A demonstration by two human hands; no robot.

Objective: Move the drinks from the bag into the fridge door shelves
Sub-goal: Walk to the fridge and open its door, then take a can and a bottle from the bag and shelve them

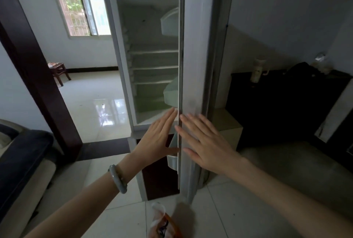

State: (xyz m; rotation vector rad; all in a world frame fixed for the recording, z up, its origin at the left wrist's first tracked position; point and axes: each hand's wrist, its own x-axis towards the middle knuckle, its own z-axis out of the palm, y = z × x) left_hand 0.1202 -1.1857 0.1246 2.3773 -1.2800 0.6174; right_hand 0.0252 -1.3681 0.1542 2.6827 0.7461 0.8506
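Fridge door point(193, 46) stands edge-on, pale shelves point(171, 21) empty.

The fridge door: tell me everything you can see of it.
The fridge door is pale grey-white and looks like painted metal. It stands wide open, seen almost edge-on. Translucent greenish shelves stick out from its inner side; no drinks show in them. The left hand reaches flat toward the inner side, and the right hand lies flat against the outer face.
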